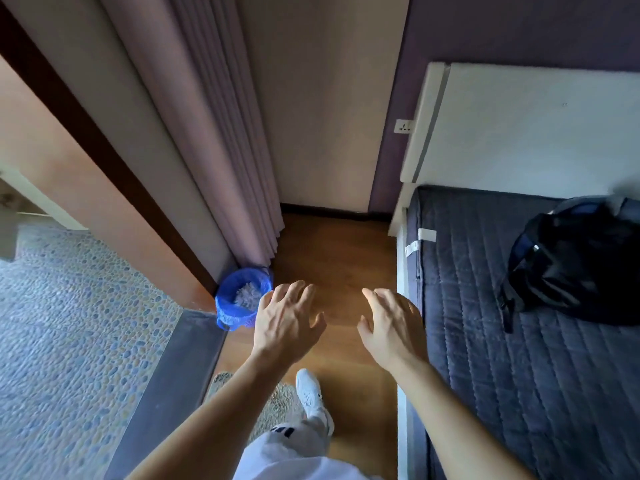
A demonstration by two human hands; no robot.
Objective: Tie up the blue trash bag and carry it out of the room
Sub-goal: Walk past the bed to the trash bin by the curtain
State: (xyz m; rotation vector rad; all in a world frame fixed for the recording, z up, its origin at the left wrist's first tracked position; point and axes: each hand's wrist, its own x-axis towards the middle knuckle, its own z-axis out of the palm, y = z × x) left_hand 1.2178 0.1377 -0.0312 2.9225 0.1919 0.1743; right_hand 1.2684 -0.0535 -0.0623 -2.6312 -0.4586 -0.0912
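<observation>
The blue trash bag point(231, 308) lines a small bin on the wooden floor, in the corner by the curtain and the door frame. White crumpled paper point(246, 295) shows inside its open mouth. My left hand point(285, 322) hovers just right of the bag with fingers spread, covering part of its right edge and holding nothing. My right hand point(393, 323) is stretched out further right over the floor, also with fingers apart and nothing in it.
A bed with a dark quilted mattress point(519, 358) fills the right side, with a black backpack point(575, 261) on it. Pleated curtains point(221, 140) hang behind the bin. A grey threshold point(180, 372) and pebbled floor point(69, 341) lie left. My white shoe point(310, 393) stands on the floor.
</observation>
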